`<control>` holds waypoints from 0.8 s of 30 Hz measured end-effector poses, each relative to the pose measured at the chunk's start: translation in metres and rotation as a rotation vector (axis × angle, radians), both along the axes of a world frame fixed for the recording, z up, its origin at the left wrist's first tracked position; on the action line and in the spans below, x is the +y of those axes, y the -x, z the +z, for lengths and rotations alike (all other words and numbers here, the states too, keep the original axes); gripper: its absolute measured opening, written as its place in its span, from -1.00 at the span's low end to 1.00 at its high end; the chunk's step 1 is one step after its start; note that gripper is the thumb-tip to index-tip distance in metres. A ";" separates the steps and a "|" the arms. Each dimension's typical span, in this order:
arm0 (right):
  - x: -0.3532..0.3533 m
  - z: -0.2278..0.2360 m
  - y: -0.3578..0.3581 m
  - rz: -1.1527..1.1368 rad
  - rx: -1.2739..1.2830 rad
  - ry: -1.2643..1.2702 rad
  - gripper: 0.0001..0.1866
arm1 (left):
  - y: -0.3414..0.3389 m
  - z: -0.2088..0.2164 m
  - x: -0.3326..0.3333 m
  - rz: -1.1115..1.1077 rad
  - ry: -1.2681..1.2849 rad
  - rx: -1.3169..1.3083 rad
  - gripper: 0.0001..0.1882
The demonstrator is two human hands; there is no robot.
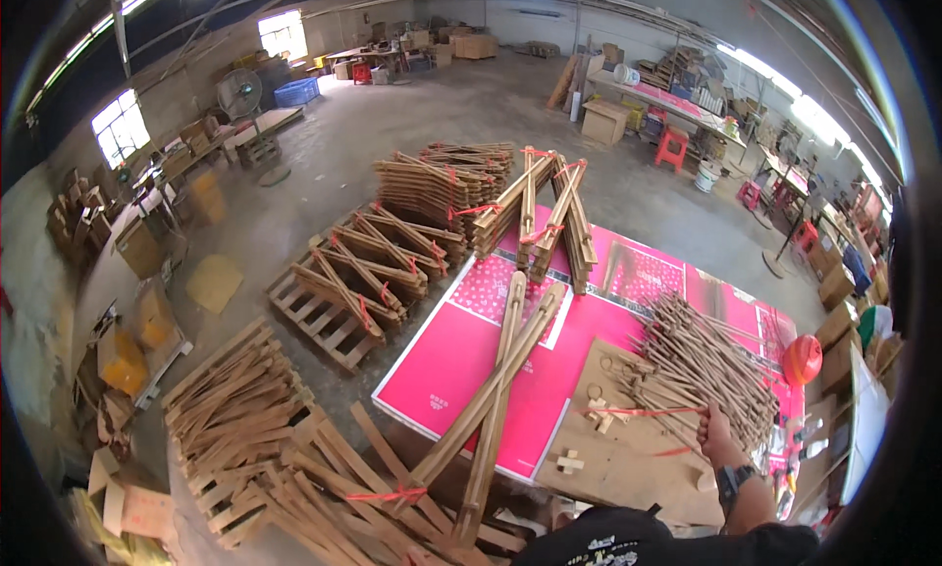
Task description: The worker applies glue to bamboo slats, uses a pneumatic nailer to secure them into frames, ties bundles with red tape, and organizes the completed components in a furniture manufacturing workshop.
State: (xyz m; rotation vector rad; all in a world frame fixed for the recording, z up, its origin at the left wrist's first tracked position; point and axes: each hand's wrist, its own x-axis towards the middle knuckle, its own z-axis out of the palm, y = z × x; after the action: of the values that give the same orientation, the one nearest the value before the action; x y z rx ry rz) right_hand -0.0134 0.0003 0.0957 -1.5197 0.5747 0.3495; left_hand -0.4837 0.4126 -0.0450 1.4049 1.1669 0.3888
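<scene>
My right hand (716,433), with a dark watch on the wrist, is closed over the cardboard sheet (589,458) at the right of the table. A red cord (648,410) runs nearly straight from its fingers to the left. Just beyond the hand lies a large heap of thin brown sticks (706,355). Small pale wooden pieces (606,421) lie under the cord's left end, and a small wooden cross-shaped piece (568,461) sits nearer to me. My left hand is not seen. Two long crossed bundles of wooden strips (491,394) lean on the table's left edge, a red tie near their lower end.
Tied strip bundles (540,213) stand on the pink-covered table (442,370). More bundles are stacked on a pallet (314,316) to the left, beside loose slats (235,399). A red round object (802,360) is at the right edge. Red stools (673,147) stand farther off.
</scene>
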 end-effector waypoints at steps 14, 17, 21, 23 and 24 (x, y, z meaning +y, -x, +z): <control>0.007 0.014 0.021 0.317 0.153 0.202 -0.76 | -0.079 0.015 -0.043 -0.228 0.179 -0.079 -0.43; 0.011 0.007 0.024 0.429 0.202 0.240 -0.73 | -0.081 0.014 -0.043 -0.229 0.176 -0.090 -0.42; 0.028 0.002 0.040 0.469 0.212 0.194 -0.71 | -0.079 0.016 -0.046 -0.231 0.176 -0.118 -0.42; 0.038 -0.001 0.042 0.506 0.200 0.197 -0.70 | -0.075 0.016 -0.048 -0.232 0.176 -0.128 -0.42; 0.044 -0.001 0.043 0.550 0.201 0.229 -0.70 | -0.071 0.013 -0.050 -0.226 0.173 -0.132 -0.42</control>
State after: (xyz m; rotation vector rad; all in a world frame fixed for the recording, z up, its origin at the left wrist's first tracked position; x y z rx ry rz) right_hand -0.0567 0.0445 0.0943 -1.8684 0.3492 0.8911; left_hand -0.4125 0.3622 -0.0324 1.3224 0.9013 0.2122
